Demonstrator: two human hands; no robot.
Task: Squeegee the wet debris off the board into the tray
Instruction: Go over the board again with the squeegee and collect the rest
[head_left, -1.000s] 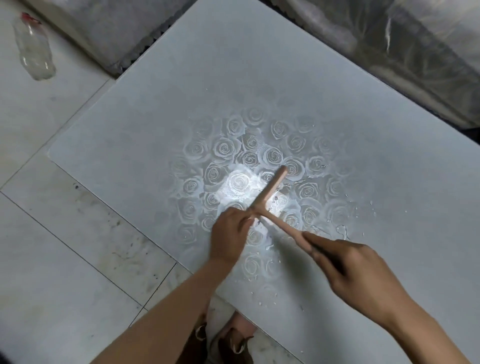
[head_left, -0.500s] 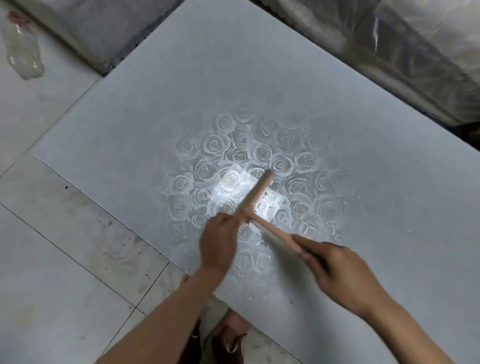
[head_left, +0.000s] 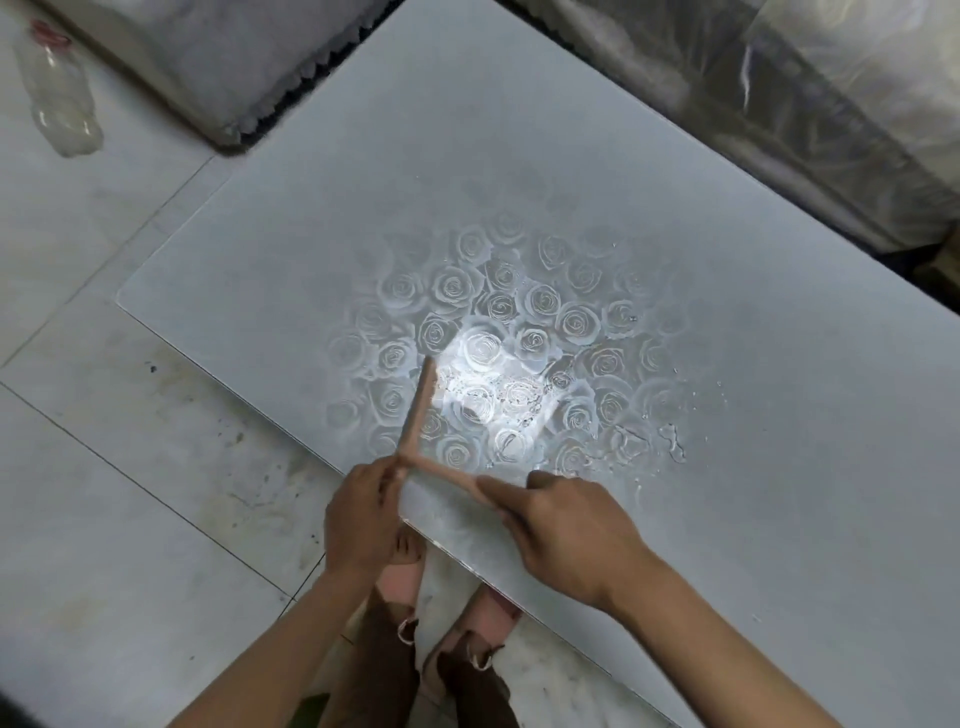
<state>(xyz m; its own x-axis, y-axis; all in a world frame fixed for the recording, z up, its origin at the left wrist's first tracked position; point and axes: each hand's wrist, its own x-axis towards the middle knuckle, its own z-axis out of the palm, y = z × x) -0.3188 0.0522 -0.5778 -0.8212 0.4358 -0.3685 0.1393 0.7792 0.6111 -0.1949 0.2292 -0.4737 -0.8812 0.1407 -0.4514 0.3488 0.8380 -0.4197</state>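
A large grey board (head_left: 545, 171) with a rose pattern lies flat on the tiled floor. Water films and droplets (head_left: 670, 441) glisten on its near middle. A pink T-shaped squeegee (head_left: 418, 410) rests on the board close to its near edge. My left hand (head_left: 361, 514) holds the near end of the blade at the joint with the handle. My right hand (head_left: 566, 530) grips the handle, index finger stretched along it. No tray is in view.
A clear plastic bottle (head_left: 60, 98) lies on the floor tiles at the far left. A grey cushion-like block (head_left: 223, 52) sits beyond the board's left corner. Plastic-wrapped furniture (head_left: 779, 104) lines the far right. My feet (head_left: 457, 613) in pink sandals stand at the board's near edge.
Both hands have pulled the squeegee toward me, from the middle of the rose pattern to the board's near edge. The wet streak now lies beyond the blade.
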